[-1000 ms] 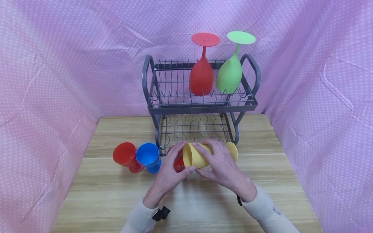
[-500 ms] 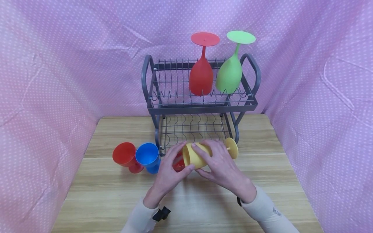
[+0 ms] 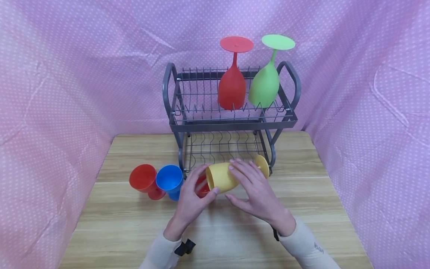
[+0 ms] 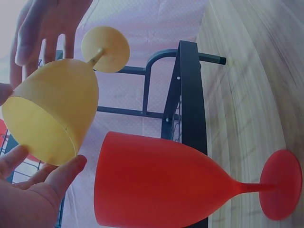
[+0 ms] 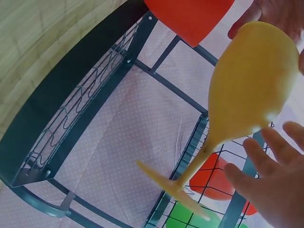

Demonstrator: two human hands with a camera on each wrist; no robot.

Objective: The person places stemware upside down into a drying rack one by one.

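A yellow plastic goblet (image 3: 222, 178) is held tilted almost on its side above the table, its mouth toward my left hand (image 3: 190, 203) and its base to the upper right. My left thumb and fingers grip the bowl near the rim. My right hand (image 3: 260, 198) is beside the bowl, fingers extended and spread; in the right wrist view its fingertips (image 5: 254, 149) are at the bowl's underside, and I cannot tell if they touch. Standing upright beneath the left hand is a red goblet (image 4: 161, 183), partly hidden in the head view.
A dark two-tier dish rack (image 3: 231, 126) stands behind the hands. Its upper tier bears an upturned red goblet (image 3: 231, 89) and an upturned green goblet (image 3: 265, 87). Another red goblet (image 3: 143, 178) and a blue goblet (image 3: 169, 178) stand at left on the wooden table (image 3: 114, 224).
The yellow goblet has shifted slightly left, and its base has swung up. My right hand has loosened from the bowl and straightened its fingers; my left hand keeps hold near the rim.
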